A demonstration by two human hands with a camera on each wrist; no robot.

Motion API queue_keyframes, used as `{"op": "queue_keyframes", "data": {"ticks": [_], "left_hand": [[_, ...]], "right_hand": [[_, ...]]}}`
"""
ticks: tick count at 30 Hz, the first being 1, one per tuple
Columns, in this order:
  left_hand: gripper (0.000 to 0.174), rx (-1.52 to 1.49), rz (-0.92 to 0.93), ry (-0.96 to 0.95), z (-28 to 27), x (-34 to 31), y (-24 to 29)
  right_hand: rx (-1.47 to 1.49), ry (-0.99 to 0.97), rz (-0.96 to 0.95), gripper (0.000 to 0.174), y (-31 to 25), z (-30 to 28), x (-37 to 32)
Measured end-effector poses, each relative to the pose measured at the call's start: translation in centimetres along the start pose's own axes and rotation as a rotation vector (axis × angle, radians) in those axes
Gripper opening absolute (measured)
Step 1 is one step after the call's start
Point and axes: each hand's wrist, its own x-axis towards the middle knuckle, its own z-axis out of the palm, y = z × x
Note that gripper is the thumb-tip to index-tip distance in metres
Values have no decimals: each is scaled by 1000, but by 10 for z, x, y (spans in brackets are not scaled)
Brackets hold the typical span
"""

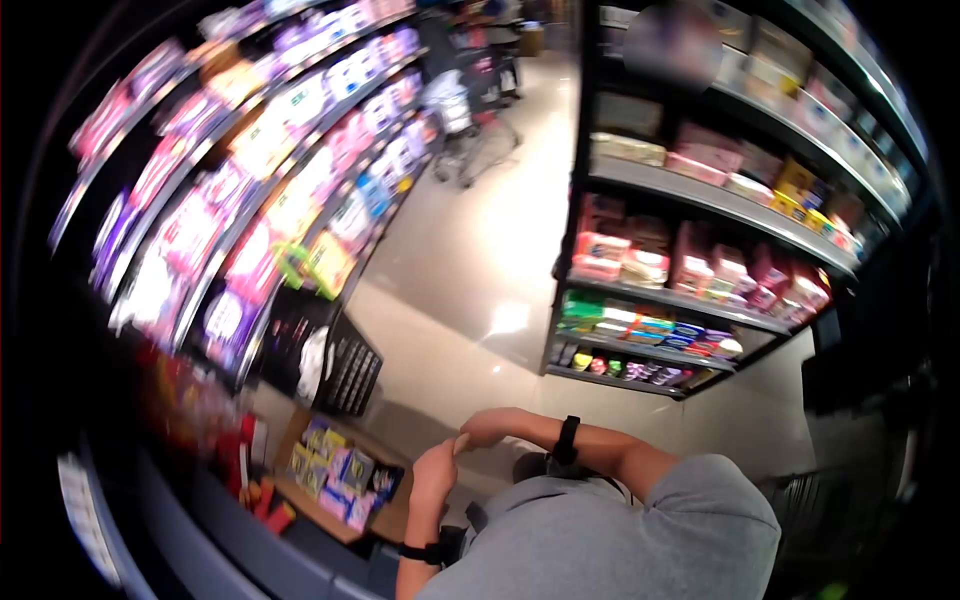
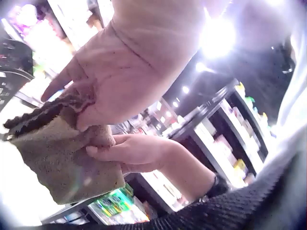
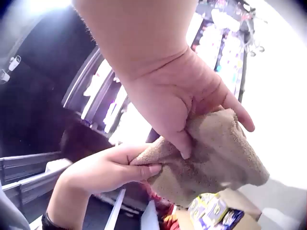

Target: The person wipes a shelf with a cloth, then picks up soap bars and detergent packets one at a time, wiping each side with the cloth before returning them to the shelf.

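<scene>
A tan, towel-like cloth (image 3: 216,148) is stretched between my two hands in front of my body. My left hand (image 1: 434,472) pinches one side of it, thumb on top, as the right wrist view shows. At the other side my right hand (image 1: 492,425) grips the cloth between thumb and fingers. In the left wrist view the cloth (image 2: 72,163) hangs in a flat sheet with a dark, ruffled fold along its upper edge. The head view hides most of it behind the hands.
Left of my hands, on the floor, sits an open cardboard box (image 1: 397,522) of colourful packets. Beyond it stands a black crate (image 1: 352,372). Stocked shelves (image 1: 700,190) rise on the right, with more shelving (image 1: 290,140) on the left. A shopping cart (image 1: 465,150) stands up the aisle.
</scene>
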Motion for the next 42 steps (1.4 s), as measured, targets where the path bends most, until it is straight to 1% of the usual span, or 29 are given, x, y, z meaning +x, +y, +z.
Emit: {"op": "queue_keyframes", "data": {"ticks": [1, 2, 3, 4, 6, 8, 10, 13, 15, 16, 18, 20, 22, 23, 24, 25, 26, 28, 29, 30, 32, 33, 34, 36, 37, 38, 40, 41, 42], "left_hand": [[25, 145, 76, 3, -3, 27, 19], [25, 285, 151, 10, -4, 51, 37], [28, 237, 256, 97, -7, 76, 54], [28, 264, 309, 85, -8, 97, 72], [29, 32, 608, 177, -10, 136, 113], [37, -4, 698, -20, -22, 152, 174], [42, 35, 970, 61, -30, 154, 223], [42, 7, 1309, 3, -35, 164, 273], [40, 23, 1368, -54, -26, 177, 292], [39, 84, 1401, -40, -24, 181, 297], [35, 214, 1482, 22, -19, 195, 300], [34, 331, 1390, -36, -27, 201, 301], [34, 223, 1493, 78, -58, 202, 312], [34, 160, 1621, 211, -78, 201, 320], [34, 92, 1735, 343, -98, 199, 326], [33, 47, 1841, 442, -115, 200, 328], [33, 43, 1843, 438, -120, 209, 326], [32, -131, 2021, 679, -122, 229, 325], [29, -48, 1941, 696, -114, 244, 324], [33, -45, 1884, 544, -92, 272, 325], [43, 123, 1574, 413, -74, 290, 328], [52, 129, 1610, 507, -72, 291, 326], [52, 113, 1618, 506, -70, 292, 328], [55, 45, 1509, 365, -69, 285, 326], [56, 53, 1495, 397, -69, 285, 330], [56, 76, 1469, 326, -71, 281, 331], [56, 38, 1474, 347, -69, 281, 334], [55, 44, 1510, 464, -65, 285, 334], [55, 68, 1469, 376, -65, 285, 334]], "right_hand": [[23, 53, 38, 27, 33, -7, -7], [113, 230, 45, 27, 63, -12, -16], [199, 412, 43, 27, 70, -23, -36], [190, 552, -17, 26, 80, -33, -63], [271, 1004, -60, 28, 105, -34, -102], [871, 883, 101, 36, 75, -61, -180], [961, 1113, 68, 44, 80, -56, -217], [1022, 1521, 14, 49, 78, -50, -246], [1119, 1685, -19, 51, 66, -51, -256], [1175, 1741, -23, 41, 73, -46, -250], [1208, 1571, 132, 31, 87, -42, -238], [1217, 1636, 133, 29, 90, -46, -224], [1080, 1827, 140, 34, 63, -80, -233], [972, 1910, 81, 43, 46, -98, -239], [558, 1972, 314, 47, 20, -119, -249], [135, 2131, 438, 44, 6, -141, -253], [-319, 2227, 555, 42, 1, -158, -252], [-834, 2177, 791, 34, 12, -171, -247], [-857, 2164, 786, 31, 39, -173, -240], [-773, 2088, 837, 36, 71, -174, -232], [-508, 2010, 924, 40, 97, -187, -223], [-591, 1965, 994, 42, 97, -187, -221], [-598, 2014, 996, 46, 97, -189, -220], [-602, 2019, 988, 48, 91, -193, -224], [-594, 2008, 994, 51, 88, -193, -227], [-588, 2009, 999, 53, 87, -195, -230], [-583, 1988, 992, 55, 86, -195, -233], [-574, 1974, 1002, 55, 90, -193, -234], [-602, 1973, 993, 56, 92, -193, -236]]}}
